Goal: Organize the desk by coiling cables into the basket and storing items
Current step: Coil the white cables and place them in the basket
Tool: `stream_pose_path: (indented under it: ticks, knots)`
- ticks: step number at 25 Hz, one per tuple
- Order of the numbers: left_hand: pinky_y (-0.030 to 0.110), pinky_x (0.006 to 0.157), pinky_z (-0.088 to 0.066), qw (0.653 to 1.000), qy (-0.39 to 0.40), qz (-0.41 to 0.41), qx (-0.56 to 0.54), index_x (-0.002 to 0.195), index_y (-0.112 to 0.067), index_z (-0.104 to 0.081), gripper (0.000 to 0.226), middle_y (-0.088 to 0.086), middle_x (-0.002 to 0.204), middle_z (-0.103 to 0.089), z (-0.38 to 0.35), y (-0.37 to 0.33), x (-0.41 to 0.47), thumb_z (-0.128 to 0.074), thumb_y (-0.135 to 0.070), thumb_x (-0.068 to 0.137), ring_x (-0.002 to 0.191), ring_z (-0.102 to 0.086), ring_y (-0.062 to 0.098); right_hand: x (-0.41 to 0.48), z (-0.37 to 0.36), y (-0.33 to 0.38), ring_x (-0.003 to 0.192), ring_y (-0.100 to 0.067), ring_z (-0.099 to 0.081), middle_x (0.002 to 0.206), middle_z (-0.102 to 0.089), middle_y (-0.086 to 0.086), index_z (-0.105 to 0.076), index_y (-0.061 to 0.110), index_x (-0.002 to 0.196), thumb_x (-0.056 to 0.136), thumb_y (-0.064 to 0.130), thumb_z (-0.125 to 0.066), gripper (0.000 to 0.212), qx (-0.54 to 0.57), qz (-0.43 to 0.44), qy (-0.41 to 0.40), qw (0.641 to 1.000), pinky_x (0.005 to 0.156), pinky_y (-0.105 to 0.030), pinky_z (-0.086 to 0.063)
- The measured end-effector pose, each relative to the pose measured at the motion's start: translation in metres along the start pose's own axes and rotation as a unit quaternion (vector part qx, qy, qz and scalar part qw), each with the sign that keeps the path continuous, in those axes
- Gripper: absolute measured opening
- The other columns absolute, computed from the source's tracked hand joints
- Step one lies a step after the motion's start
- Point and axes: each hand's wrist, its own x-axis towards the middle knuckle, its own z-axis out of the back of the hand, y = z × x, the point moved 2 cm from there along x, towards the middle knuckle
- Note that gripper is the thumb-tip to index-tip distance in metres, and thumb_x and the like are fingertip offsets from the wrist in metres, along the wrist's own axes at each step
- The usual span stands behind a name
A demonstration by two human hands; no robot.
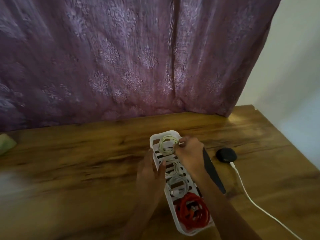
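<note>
Pinching the light, likely springy cable coil [167, 144] across its loops, right hand [189, 153] seats it; left hand [150, 170] grips the basket [170, 131].

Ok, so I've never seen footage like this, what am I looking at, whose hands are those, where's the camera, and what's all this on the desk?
There is no machine here: these are a person's two bare hands, filmed by one wide-angle camera worn on their head, looking forward and down. That is why the arms enter from the bottom.

On the wooden desk lies a white slotted basket with coiled cables in it: a red coil at the near end, white coils in the middle, and a pale coil at the far end.

The left hand holds the basket's left wall, thumb inside. The right hand curls its fingers on the pale coil, apparently pinching it.

Right of the basket lie a long dark object, too blurred to name, and a round black device with a white cable trailing off. A purple curtain hangs behind.
</note>
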Motion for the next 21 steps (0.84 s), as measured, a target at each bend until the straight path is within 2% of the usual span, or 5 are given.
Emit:
stream_pose_path:
  ticks: [3, 8, 13, 18, 21]
  knots:
    - [0.027, 0.09, -0.043, 0.999, -0.002, -0.012, 0.033, 0.142, -0.025, -0.033, 0.049, -0.001, 0.13, -0.055, -0.014, 0.011, -0.002, -0.043, -0.033, 0.094, 0.116, -0.052, 0.016, 0.005, -0.012, -0.001, 0.075, -0.012, -0.06, 0.09, -0.063, -0.004, -0.061, 0.005, 0.1, 0.087, 0.013, -0.06, 0.015, -0.044, 0.014, 0.01, 0.999, 0.043, -0.005, -0.038]
    - [0.025, 0.097, -0.039, 0.998, -0.022, -0.036, 0.051, 0.144, -0.024, -0.026, 0.05, -0.003, 0.14, -0.047, -0.021, 0.014, -0.009, -0.036, -0.031, 0.096, 0.128, -0.041, 0.012, 0.011, -0.032, -0.008, 0.074, -0.007, -0.061, 0.098, -0.068, -0.006, -0.062, 0.005, 0.104, 0.09, 0.013, -0.058, 0.017, -0.089, 0.028, 0.026, 0.995, 0.041, -0.003, -0.038]
    - [0.019, 0.097, -0.034, 0.995, -0.039, -0.067, 0.063, 0.143, -0.023, -0.027, 0.05, -0.003, 0.139, -0.048, -0.019, 0.012, -0.011, -0.037, -0.03, 0.095, 0.12, -0.037, 0.001, 0.004, -0.039, -0.009, 0.097, -0.015, -0.062, 0.113, -0.063, -0.009, -0.057, 0.006, 0.116, 0.093, 0.012, -0.051, 0.025, -0.136, 0.027, 0.044, 0.989, 0.081, -0.023, -0.051]
    - [0.018, 0.09, -0.039, 0.996, -0.024, -0.069, 0.059, 0.144, -0.026, -0.025, 0.052, -0.004, 0.131, -0.054, -0.017, 0.009, -0.014, -0.031, -0.039, 0.094, 0.115, -0.046, 0.003, -0.009, -0.022, 0.002, 0.097, -0.013, -0.06, 0.115, -0.061, -0.008, -0.05, 0.008, 0.125, 0.093, 0.012, -0.05, 0.033, -0.134, 0.086, 0.087, 0.983, 0.074, -0.016, -0.047]
    - [0.012, 0.063, -0.05, 0.999, 0.015, -0.042, 0.004, 0.144, -0.031, -0.026, 0.061, -0.006, 0.11, -0.064, -0.016, 0.011, -0.017, -0.025, -0.054, 0.087, 0.088, -0.064, 0.004, -0.022, 0.006, 0.002, 0.103, -0.016, -0.06, 0.115, -0.063, -0.008, -0.054, 0.007, 0.125, 0.094, 0.011, -0.048, 0.031, -0.063, 0.158, 0.039, 0.985, 0.08, -0.018, -0.045]
